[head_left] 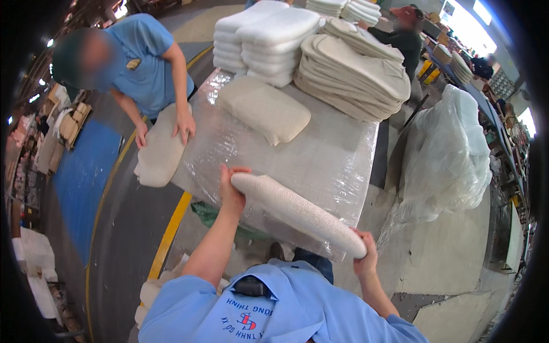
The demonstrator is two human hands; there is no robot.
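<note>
A long off-white cushion (300, 212) is tipped up on its edge above the near side of the plastic-covered table (337, 166). My left hand (231, 188) grips its left end, fingers wrapped over the top corner. At the lower right end, my right hand (366, 251) is closed round the other corner. Beyond it on the table lies a single beige cushion (266, 108), flat. Behind that stand a stack of beige cushions (351, 74) and a stack of white foam pads (266, 43).
Left of the table a co-worker in a blue shirt (146, 54) handles another beige cushion (163, 151) at the table's edge. A large plastic-wrapped bundle (446, 154) stands to the right. Another person (400, 43) is at the far right corner. Pale pieces (154, 288) lie near my left side.
</note>
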